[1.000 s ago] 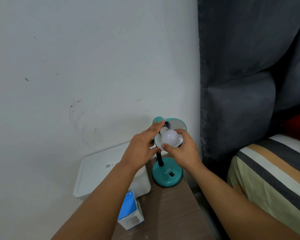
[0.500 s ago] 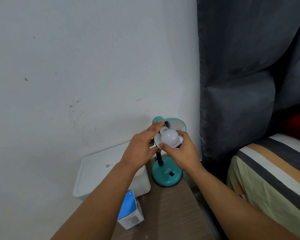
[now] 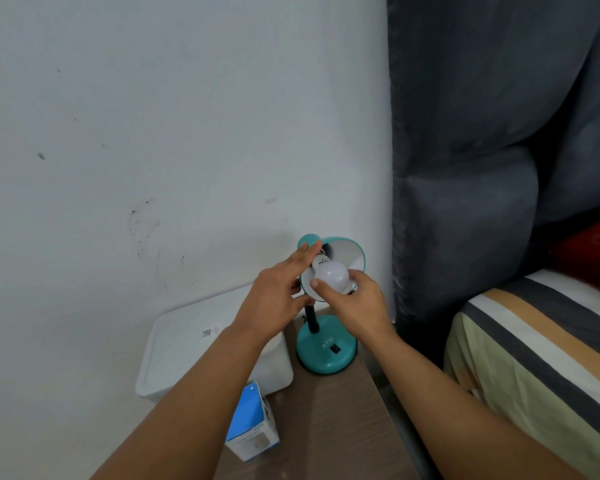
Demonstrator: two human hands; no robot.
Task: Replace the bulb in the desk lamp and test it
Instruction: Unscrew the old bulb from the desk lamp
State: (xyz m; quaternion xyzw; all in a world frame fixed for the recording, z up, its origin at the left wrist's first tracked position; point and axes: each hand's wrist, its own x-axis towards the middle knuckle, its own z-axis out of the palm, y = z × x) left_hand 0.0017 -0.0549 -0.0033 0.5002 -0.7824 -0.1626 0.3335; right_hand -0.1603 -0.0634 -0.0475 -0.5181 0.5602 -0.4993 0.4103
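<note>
- Presently, white bulb (image 3: 330, 276): seated in the teal desk lamp's (image 3: 326, 351) shade, neck at the socket, unlit.
- Right hand (image 3: 355, 304): fingers curled round the bulb.
- Left hand (image 3: 278, 299): fingers straight, steadying the shade rim.
- Progress: bulb fitting unfinished by appearance; switch test outstanding.
- Change: grip nearly unchanged, thumb slightly shifted.
- Counter (image 3: 326, 427): blue bulb box (image 3: 253, 431), white bin (image 3: 187, 355) beside.

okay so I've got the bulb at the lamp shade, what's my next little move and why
Probably keep twisting the bulb with your right hand while the left hand steadies the shade. The bulb's neck sits at the socket, but it's unlit, and I can't tell whether it's fully seated.
</note>
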